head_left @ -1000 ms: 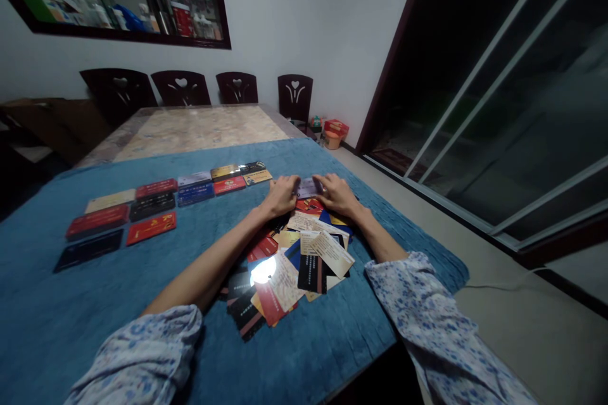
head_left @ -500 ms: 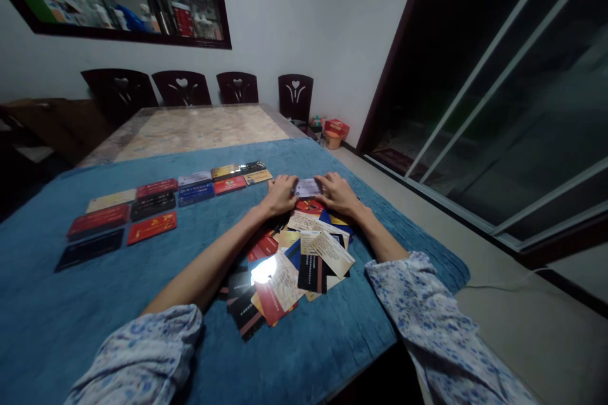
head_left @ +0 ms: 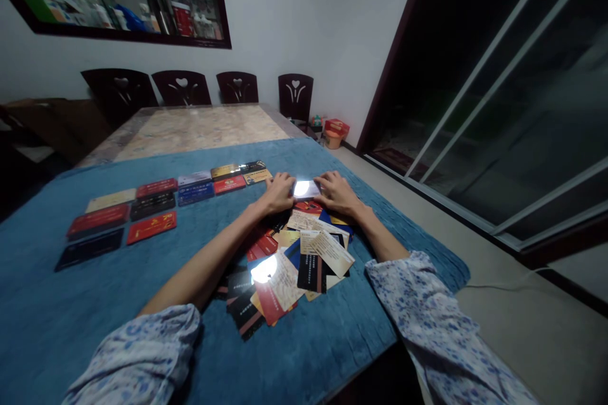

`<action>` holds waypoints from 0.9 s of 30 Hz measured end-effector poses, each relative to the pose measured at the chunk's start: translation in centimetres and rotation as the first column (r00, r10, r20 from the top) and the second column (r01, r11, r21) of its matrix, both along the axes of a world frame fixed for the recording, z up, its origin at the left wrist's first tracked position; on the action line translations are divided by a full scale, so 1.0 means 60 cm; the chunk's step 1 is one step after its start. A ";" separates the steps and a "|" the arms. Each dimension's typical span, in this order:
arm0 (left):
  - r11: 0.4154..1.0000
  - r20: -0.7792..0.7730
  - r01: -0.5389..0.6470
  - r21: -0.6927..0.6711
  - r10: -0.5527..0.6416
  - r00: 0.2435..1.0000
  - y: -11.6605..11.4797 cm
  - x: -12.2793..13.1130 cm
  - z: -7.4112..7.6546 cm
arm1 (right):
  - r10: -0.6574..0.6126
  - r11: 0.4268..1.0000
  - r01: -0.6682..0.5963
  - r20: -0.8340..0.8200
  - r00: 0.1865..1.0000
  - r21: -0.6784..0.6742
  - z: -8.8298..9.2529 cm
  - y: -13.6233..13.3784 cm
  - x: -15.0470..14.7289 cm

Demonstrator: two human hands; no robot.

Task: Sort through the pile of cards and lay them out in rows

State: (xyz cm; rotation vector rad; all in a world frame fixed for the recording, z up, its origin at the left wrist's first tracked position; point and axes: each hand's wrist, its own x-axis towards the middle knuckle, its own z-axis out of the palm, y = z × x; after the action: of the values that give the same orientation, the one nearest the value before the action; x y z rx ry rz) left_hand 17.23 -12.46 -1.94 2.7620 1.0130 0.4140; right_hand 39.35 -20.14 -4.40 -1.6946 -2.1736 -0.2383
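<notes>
Because the pile (head_left: 283, 285) lies loose, a low sweep could scatter it. At its far edge, the left hand (head_left: 280, 192) and right hand (head_left: 337, 193) clamp fingers on a card (head_left: 308, 190), one at each short end; uneven pressure might spill it. Its long axis runs left-right; glare hides which way it reads.

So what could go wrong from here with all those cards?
The glossy card between the left grip and right grip could slip, since fingers hold it only at its ends. The left forearm lies close beside the loose, overlapping pile, so it might nudge cards out of place. Glare on the held card could make its print hard to read.
</notes>
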 end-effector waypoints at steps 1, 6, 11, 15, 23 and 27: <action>1.000 -0.007 0.002 0.001 -0.002 1.000 0.000 0.000 0.001 | 0.001 1.000 -0.001 0.000 1.000 -0.002 0.000 0.000 0.000; 1.000 -0.051 0.009 -0.001 -0.009 0.999 0.001 -0.002 0.007 | 0.004 1.000 -0.004 -0.002 1.000 -0.007 0.001 0.000 -0.001; 1.000 -0.049 0.015 -0.008 -0.015 0.999 0.003 -0.005 0.009 | 0.016 0.999 -0.016 0.008 1.000 -0.028 0.005 -0.001 -0.001; 1.000 -0.067 0.020 -0.006 -0.021 0.998 0.003 -0.006 0.012 | 0.035 0.999 -0.035 0.006 0.999 -0.036 0.009 -0.003 -0.002; 1.000 -0.093 0.021 0.001 -0.021 0.995 0.000 -0.012 0.017 | 0.090 0.995 -0.090 -0.011 0.996 -0.039 0.015 -0.006 -0.007; 1.000 -0.107 0.026 -0.006 -0.026 0.994 -0.004 -0.021 0.021 | 0.117 0.992 -0.118 -0.023 0.993 -0.051 0.019 -0.007 -0.014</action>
State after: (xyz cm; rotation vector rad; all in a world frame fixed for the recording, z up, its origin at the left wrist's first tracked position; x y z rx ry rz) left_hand 15.98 -12.73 -0.67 2.8169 0.9985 0.2620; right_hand 38.54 -20.57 -3.27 -1.5823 -2.2743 -0.1339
